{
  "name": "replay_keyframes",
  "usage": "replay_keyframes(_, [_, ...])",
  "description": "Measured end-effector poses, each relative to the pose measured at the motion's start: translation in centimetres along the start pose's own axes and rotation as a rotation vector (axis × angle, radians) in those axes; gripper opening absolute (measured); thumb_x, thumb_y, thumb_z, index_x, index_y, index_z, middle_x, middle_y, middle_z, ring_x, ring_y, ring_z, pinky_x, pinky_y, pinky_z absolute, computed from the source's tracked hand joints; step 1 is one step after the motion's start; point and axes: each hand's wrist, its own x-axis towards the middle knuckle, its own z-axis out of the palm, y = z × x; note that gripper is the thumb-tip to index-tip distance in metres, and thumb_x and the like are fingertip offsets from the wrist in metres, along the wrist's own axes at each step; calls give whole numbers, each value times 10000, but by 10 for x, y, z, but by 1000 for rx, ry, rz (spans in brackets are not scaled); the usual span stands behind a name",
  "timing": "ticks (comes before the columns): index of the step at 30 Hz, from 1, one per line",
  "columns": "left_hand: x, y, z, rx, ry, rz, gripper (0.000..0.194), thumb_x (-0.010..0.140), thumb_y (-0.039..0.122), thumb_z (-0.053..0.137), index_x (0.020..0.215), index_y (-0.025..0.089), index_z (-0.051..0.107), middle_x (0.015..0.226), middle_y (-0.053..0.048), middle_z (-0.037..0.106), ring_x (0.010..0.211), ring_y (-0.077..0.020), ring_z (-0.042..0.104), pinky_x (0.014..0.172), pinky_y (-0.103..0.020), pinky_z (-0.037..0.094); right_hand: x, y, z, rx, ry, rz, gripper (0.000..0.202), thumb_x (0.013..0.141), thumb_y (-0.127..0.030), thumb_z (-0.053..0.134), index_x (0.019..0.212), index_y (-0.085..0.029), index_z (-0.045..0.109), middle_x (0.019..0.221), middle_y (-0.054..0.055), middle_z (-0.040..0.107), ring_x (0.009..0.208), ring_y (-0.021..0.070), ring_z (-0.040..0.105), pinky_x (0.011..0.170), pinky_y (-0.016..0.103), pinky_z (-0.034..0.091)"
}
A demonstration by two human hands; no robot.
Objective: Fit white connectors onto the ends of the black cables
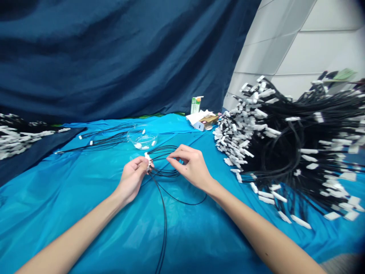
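Note:
My left hand (136,176) is closed on a white connector (147,156) at the middle of the view. Several thin black cables (164,173) run from it to the right, and two more trail down toward the front edge. Over the cables, to the right of the connector, is my right hand (189,163), with thumb and fingertips pinched together. Whether a cable lies between those fingertips is too small to tell.
Behind my left hand stands a clear bowl (142,141) with white pieces inside, beside loose black cables (107,140). A large heap of white-ended cables (285,140) fills the right. An open box (207,122) and a green-white carton (195,105) stand at the back.

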Motion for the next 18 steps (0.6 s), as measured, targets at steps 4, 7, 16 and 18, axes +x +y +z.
replay_keyframes(4, [0, 0, 0, 6, 1, 4, 413, 648, 429, 621, 757, 57, 477, 738, -55, 484, 641, -51, 444, 587, -132, 360, -1, 1, 1, 13, -3, -47, 102, 761, -163, 543, 749, -127, 638, 713, 20, 563, 650, 72, 494, 598, 186, 380])
replay_keyframes(7, [-1, 1, 0, -1, 9, -7, 419, 633, 429, 630, 756, 59, 476, 738, -54, 485, 637, -51, 442, 580, -132, 358, -2, 4, 2, 2, -20, -122, 109, 781, -162, 520, 784, -135, 625, 748, 27, 566, 695, 85, 508, 635, 193, 397])
replay_keyframes(16, [-1, 4, 2, 0, 23, -55, 441, 593, 436, 652, 746, 60, 481, 734, -55, 493, 636, -53, 445, 575, -130, 359, -6, 12, 4, -175, -56, -268, 180, 841, -175, 420, 846, -147, 598, 777, 57, 552, 743, 122, 477, 667, 246, 384])
replay_keyframes(18, [-1, 4, 2, 3, 20, -59, 445, 596, 441, 650, 751, 60, 482, 739, -59, 496, 634, -53, 445, 571, -129, 356, -7, 12, 3, -192, -63, -295, 190, 843, -159, 407, 859, -150, 596, 776, 56, 555, 737, 121, 469, 658, 247, 379])
